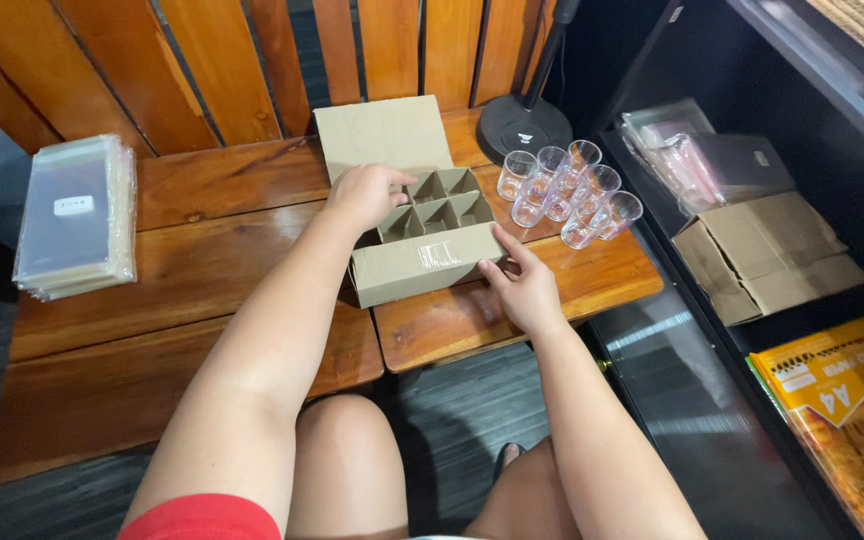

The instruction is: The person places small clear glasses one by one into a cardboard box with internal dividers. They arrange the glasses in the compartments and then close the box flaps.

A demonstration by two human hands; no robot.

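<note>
The cardboard box (422, 245) sat open on the wooden table (202, 270), between the two hands. The left hand (367, 192) lay over its back left corner, fingers (399, 186) curled down over the edge of the divider grid (439, 203) and touching the card there; whether they pinched it I could not tell. The right hand (524, 287) rested against the box's front right corner, its fingers (508, 243) loosely spread, the tips pressed flat on the front wall without closing around anything. The box was plain brown corrugated card, rectangular and shallow, its lid flap standing back toward the slatted wooden wall, a strip of clear tape shining on the front wall. Inside, thin card partitions crossed to make small square cells; those in view held nothing. Just to the right of the box stood a cluster of clear drinking glasses (564, 190), smooth and cylindrical, some tipped against each other. The table was of dark red-brown planks, glossy, with visible grain. Near its left end lay a stack of clear plastic sleeves (77, 218), well apart from the box.
</note>
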